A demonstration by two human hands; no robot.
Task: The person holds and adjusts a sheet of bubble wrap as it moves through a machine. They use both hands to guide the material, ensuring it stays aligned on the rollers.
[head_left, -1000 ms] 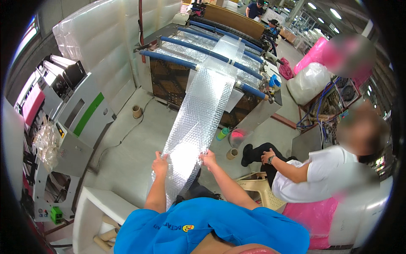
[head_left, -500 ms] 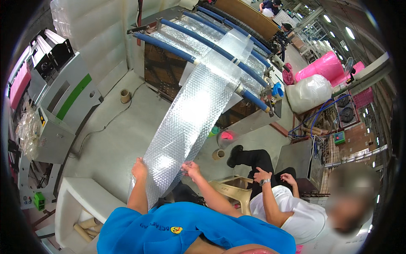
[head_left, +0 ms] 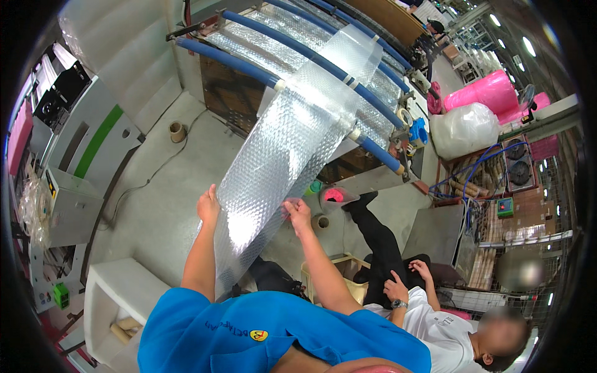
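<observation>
A long strip of clear, silvery plastic bubble wrap (head_left: 270, 152) sloped from the machine's long blue front roller (head_left: 233, 64) down toward the wearer's body, passing between the two bare hands. The left hand (head_left: 208, 205) was closed at the strip's left edge, the thumb pointing upward, and the right hand (head_left: 298, 215) had its fingers bent together at the opposite edge, seeming to pinch the plastic between thumb and fingertips; the exact contact there was too small to make out. As far as the picture showed, the threading over the rollers was done: the strip crossed the front roller and the blue second roller (head_left: 298, 53) behind it, and it ran out in front as one continuous length. What appeared undone was any separation from the machine, since no cut or tear showed between the roller and the hands. The stretch between the hands looked fairly flat, while the lower part narrowed and overlapped itself near the wearer's blue cloth shirt (head_left: 286, 332), where its end could not be seen; how much length had been gathered could not be told. A seated person in a white short-sleeved shirt (head_left: 429, 339) was to the right, with both hands apart from the plastic.
</observation>
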